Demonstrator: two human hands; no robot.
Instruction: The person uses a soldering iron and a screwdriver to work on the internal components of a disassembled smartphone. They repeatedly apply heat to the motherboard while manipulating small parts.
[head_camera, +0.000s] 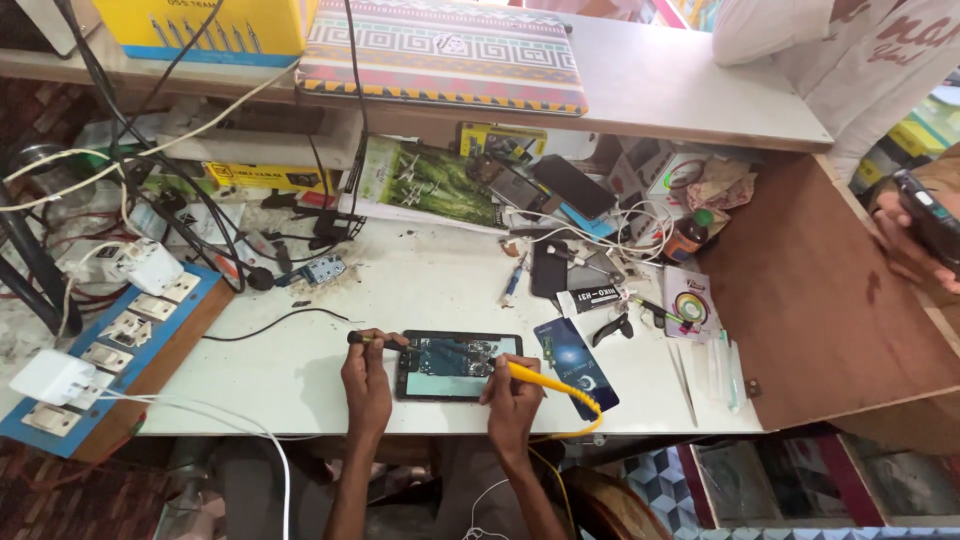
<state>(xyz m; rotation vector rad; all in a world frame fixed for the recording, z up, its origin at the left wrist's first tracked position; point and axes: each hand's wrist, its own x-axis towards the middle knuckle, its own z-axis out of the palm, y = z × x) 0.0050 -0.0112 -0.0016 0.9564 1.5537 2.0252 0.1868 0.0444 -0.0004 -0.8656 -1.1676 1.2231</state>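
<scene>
An opened phone lies flat on the white workbench, its circuit board showing. My left hand rests at the phone's left edge and pinches a thin black-tipped tool. My right hand sits at the phone's right edge, gripping a yellow soldering iron whose tip points onto the board. Its yellow cord loops off the front edge of the bench.
A blue card lies right of the phone. Phones, cables, a small bottle and tweezers clutter the back and right. A blue switch panel with plugs sits left. Another person holds a phone at far right.
</scene>
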